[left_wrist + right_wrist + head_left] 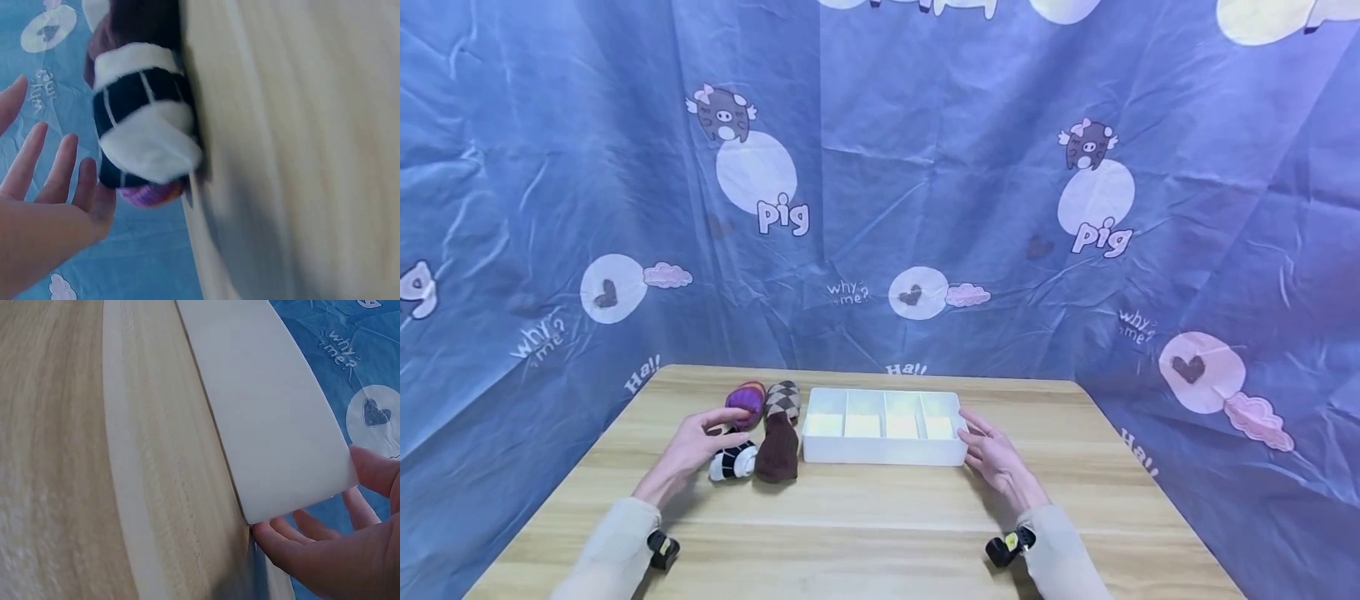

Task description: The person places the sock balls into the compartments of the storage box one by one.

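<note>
Rolled socks lie in a group on the table's left: a purple pair [745,403], a grey-and-white diamond-patterned pair [782,397], a dark brown pair [777,450] and a black-and-white pair [733,462]. My left hand [700,437] hovers beside the purple and black-and-white pairs, its fingers spread and loosely bent. In the left wrist view that hand holds nothing next to the black-and-white socks [147,134]. To the right of the socks stands a white divided box [883,451]. My right hand [996,458] touches the box's right end with spread fingers, seen close in the right wrist view [337,550].
The wooden table [880,533] reaches back to a blue printed cloth [880,217] that hangs behind it and along both sides. Several compartments run in a row along the box, their pale floors showing. Each wrist wears a small black camera [662,550].
</note>
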Available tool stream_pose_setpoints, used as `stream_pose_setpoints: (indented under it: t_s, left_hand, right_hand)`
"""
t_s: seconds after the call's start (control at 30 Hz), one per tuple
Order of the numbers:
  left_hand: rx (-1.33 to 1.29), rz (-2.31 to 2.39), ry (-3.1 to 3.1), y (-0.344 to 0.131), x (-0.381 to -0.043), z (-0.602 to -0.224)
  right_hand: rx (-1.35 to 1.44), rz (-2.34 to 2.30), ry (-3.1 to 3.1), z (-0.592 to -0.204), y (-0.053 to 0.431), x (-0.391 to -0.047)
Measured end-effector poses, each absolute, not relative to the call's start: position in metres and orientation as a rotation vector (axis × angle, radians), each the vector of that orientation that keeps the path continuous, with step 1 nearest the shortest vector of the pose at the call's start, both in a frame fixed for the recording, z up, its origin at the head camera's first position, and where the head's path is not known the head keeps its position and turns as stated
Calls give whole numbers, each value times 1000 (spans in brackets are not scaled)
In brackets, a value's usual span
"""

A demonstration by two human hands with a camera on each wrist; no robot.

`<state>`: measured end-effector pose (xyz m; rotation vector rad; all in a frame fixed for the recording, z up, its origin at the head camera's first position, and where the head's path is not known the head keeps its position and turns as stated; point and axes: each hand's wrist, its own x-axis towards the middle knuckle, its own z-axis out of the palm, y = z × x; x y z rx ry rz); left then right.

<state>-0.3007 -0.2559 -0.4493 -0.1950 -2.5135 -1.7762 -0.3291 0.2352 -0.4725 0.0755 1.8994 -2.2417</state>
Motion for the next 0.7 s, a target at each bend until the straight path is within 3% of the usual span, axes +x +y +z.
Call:
stream_pose_setpoints:
  t_s: [0.7]
  left_hand:
    - [-349,-1858,-2686,-285,-308,-462]
  right_hand:
    - [178,-2287,1923,-469,233,-323]
